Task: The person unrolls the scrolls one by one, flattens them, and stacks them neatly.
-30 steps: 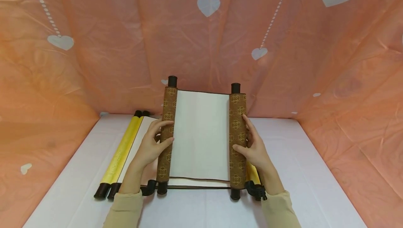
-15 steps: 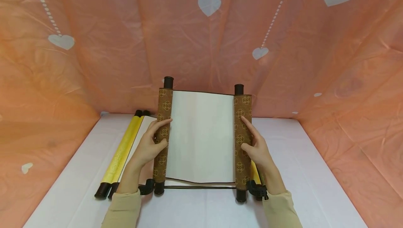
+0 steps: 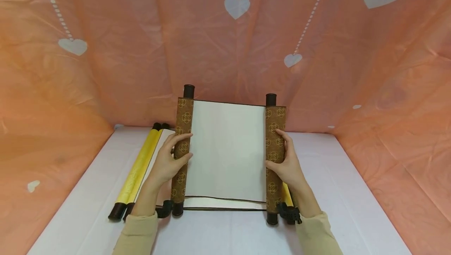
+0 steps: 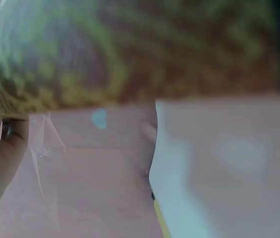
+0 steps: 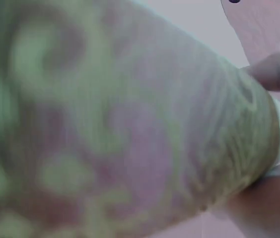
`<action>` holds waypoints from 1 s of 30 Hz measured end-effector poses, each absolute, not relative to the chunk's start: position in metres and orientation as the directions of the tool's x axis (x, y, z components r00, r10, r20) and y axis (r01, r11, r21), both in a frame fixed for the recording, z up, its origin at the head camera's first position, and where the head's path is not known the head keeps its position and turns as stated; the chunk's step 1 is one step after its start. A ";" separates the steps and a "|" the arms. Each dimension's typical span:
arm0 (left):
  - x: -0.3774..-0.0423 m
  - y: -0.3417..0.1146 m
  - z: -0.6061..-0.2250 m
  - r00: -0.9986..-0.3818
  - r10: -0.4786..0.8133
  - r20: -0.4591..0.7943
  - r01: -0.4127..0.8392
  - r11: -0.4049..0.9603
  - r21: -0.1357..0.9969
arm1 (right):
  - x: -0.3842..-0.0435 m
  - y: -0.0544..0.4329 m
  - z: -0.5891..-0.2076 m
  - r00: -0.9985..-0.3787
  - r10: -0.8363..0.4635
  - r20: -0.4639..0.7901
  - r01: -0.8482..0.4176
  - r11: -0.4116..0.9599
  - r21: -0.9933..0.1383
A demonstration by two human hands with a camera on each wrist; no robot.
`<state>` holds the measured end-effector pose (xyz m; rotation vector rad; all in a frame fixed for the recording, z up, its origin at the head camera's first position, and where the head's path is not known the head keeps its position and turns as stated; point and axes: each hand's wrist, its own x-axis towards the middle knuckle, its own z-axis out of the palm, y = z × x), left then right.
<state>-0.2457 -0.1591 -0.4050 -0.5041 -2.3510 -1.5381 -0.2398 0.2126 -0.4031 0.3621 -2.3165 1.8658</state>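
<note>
A brown scroll with a gold flower pattern on its rolls and black knobs on its rods is partly unrolled, its white sheet showing between the two rolls. My left hand grips the left roll, thumb and fingers on either side. Around the right roll my right hand curls its thumb and fingers. Both rolls fill much of the wrist views, blurred and close. Beneath the brown scroll lies a yellow scroll, also partly unrolled; most of its sheet and right roll is hidden.
A white cloth covers the table. Behind and at both sides hangs an orange-pink curtain printed with white hearts. Black wrist mounts sit by the sleeves, close to the lower rod ends.
The right roll has moved right and the left roll slightly left, so more white sheet shows between them. My right thumb and fingers have shifted on their roll.
</note>
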 end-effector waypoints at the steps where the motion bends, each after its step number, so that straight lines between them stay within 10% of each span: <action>1: -0.246 -0.160 -0.405 -0.896 0.134 0.423 0.441 0.372 0.817 | -0.240 0.214 -0.402 -0.961 -0.095 0.261 -0.276 0.201 -0.940; 30: -0.246 -0.190 -0.390 -0.912 0.199 0.360 0.410 0.397 0.821 | -0.247 0.237 -0.401 -0.944 -0.179 0.278 -0.313 0.217 -0.925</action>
